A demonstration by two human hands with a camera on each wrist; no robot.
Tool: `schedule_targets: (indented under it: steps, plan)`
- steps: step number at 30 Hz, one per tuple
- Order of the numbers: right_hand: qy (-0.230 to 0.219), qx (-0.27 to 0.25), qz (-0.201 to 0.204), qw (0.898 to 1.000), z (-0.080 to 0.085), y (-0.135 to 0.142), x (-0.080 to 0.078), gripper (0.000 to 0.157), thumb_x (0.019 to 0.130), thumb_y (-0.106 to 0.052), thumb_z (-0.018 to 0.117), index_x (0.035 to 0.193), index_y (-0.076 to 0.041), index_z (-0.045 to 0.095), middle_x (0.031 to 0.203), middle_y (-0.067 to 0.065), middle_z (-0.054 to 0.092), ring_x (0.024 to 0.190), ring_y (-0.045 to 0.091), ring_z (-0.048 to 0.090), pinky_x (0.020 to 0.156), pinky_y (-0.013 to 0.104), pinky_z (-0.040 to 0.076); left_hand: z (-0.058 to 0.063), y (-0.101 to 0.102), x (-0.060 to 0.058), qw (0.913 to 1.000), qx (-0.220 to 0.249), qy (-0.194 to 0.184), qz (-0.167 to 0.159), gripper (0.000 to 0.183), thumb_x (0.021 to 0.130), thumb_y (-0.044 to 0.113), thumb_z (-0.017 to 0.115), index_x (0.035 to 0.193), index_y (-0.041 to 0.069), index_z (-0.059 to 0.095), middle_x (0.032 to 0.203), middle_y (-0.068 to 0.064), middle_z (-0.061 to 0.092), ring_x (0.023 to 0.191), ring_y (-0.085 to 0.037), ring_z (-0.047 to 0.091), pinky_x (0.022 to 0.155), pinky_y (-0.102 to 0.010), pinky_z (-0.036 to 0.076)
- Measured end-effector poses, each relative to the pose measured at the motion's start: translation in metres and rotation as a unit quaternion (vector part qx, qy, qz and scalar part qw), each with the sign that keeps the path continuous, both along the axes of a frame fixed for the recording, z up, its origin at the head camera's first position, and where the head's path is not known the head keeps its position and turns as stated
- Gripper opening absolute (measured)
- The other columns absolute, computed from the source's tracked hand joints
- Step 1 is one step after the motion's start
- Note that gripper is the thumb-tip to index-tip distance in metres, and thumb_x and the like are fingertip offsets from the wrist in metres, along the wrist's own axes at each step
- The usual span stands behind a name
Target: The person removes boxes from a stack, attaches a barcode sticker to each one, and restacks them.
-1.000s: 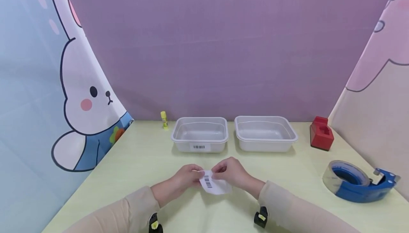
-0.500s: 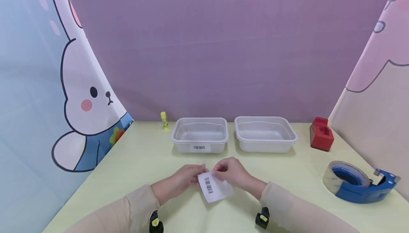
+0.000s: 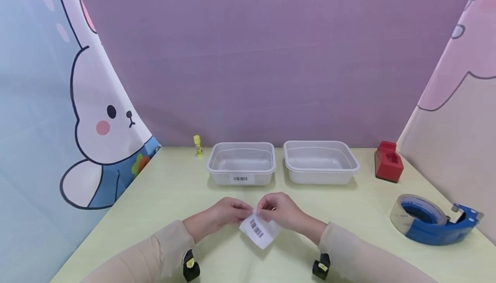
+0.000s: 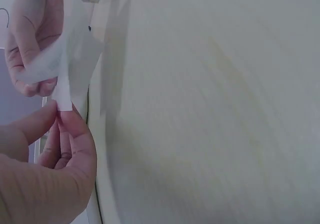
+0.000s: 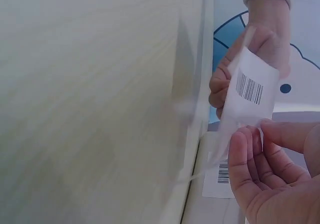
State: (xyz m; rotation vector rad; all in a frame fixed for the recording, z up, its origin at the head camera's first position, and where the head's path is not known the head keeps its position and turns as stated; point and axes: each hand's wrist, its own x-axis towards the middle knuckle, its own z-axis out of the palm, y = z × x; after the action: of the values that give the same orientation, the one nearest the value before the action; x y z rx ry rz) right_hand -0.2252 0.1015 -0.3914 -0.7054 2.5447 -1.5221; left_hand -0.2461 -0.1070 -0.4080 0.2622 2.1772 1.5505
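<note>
Findings: barcode sheet (image 3: pixel 260 231) pinched above the bench (image 3: pixel 155 197)

Head view: The left hand (image 3: pixel 222 216) and right hand (image 3: pixel 283 209) meet near the middle of the front, each with fingertips closed on the barcode sheet, which is tilted with its printed side up. The print is a black barcode on white; digits, if any, are too small to read. Behind the hands stand two whitish plastic tubs. The left tub (image 3: pixel 218 179) carries a white barcode label (image 3: pixel 241 179) on its front wall; the right tub (image 3: pixel 321 177) stands just beside it, its front wall plain. A yellow glue stick (image 3: pixel 198 145) stands upright left of the tubs, its print illegible. To the right are a red block-like object (image 3: pixel 389 162) and, nearer, a blue dispenser (image 3: pixel 438 231) with a clear tape roll (image 3: pixel 401 216).

Left wrist view: The left hand pinches a white edge between thumb and index finger. The right hand is beyond, fingers curled at the sheet; the material looks partly translucent.

Right wrist view: Right thumb and fingers pinch the lower edge. The barcode bars show clearly. Whether the sheet is one layer or two cannot be told.
</note>
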Motion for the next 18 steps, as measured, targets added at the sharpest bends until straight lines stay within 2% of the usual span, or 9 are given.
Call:
schedule_targets:
  steps: [4,9,18]
  plan:
    - [-0.026,-0.023,0.004,0.999,0.002,0.004,0.001,0.006,0.087,-0.003,0.067,0.084,0.002,0.066,0.078,0.005,0.066,0.068,0.009,0.058,0.059,0.017,0.052,-0.004,0.001,0.0,0.9983,-0.047,0.024,0.024,0.02,0.089,0.003,0.065,0.107,-0.002,0.07,0.097,-0.008,0.073,0.078,-0.011,0.065,0.071,-0.026,0.058]
    - [-0.074,-0.08,0.012,0.994,0.003,0.011,0.002,0.012,0.09,-0.004,0.065,0.09,0.008,0.063,0.081,0.007,0.066,0.071,0.012,0.061,0.066,0.025,0.058,-0.009,0.001,-0.003,0.9943,-0.081,0.057,0.037,0.016,0.084,-0.001,0.068,0.099,-0.003,0.071,0.09,-0.008,0.073,0.07,-0.011,0.064,0.065,-0.026,0.058]
    - [-0.128,-0.122,-0.023,0.984,0.002,0.029,0.004,0.016,0.091,-0.004,0.064,0.098,0.01,0.061,0.078,0.003,0.066,0.073,0.011,0.063,0.072,0.028,0.06,-0.009,-0.002,-0.008,0.9833,-0.137,0.118,0.019,0.007,0.081,0.005,0.075,0.087,0.004,0.074,0.077,-0.001,0.07,0.066,-0.009,0.059,0.059,-0.022,0.054]
